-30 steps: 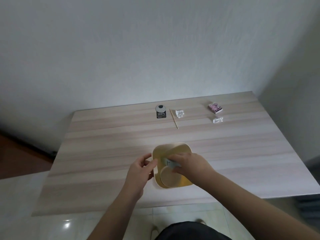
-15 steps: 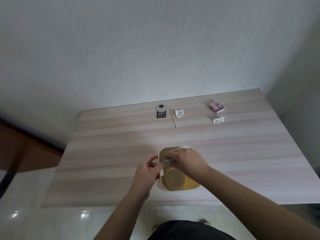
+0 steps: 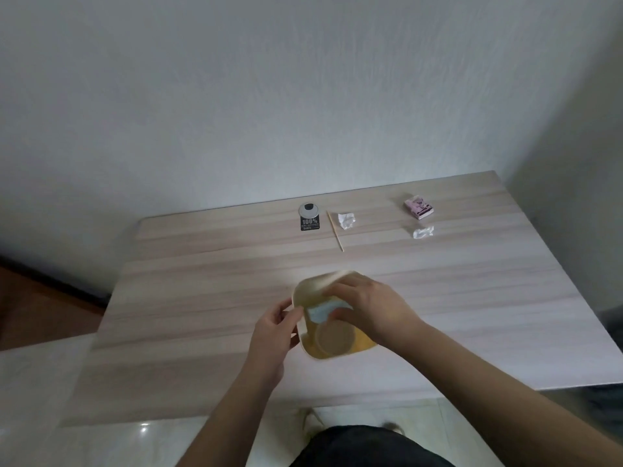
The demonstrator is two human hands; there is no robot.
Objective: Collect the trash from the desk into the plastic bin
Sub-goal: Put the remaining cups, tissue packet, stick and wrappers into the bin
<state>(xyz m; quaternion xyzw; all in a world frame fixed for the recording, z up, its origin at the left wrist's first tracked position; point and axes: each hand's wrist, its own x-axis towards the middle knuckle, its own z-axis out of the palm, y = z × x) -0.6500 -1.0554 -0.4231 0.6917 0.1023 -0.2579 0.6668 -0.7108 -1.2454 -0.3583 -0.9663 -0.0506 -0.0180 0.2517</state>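
Head view: both my hands at the plastic bin point(image 3: 308, 291) on the desk point(image 3: 209, 298).

My left hand point(image 3: 273, 332) pinches the bin's left rim. My right hand point(image 3: 365, 306) is over the bin, fingers curled round a light-blue packet point(image 3: 320, 312). Still on the far desk: black tag point(image 3: 309, 221), wooden stick point(image 3: 335, 230), two crumpled papers point(image 3: 346, 220), pink pack point(image 3: 418, 207).

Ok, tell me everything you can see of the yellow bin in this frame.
The plastic bin is a small, cream-yellow tub with rounded corners and an open top, smooth and glossy like plastic. It stands on the wooden desk near the front edge. Inside lie a round tan disc-like piece and a pale blue item. The left hand grips its near-left rim, while the right hand reaches over the opening, its fingers on the blue item. The bin's far rim is motion-blurred.
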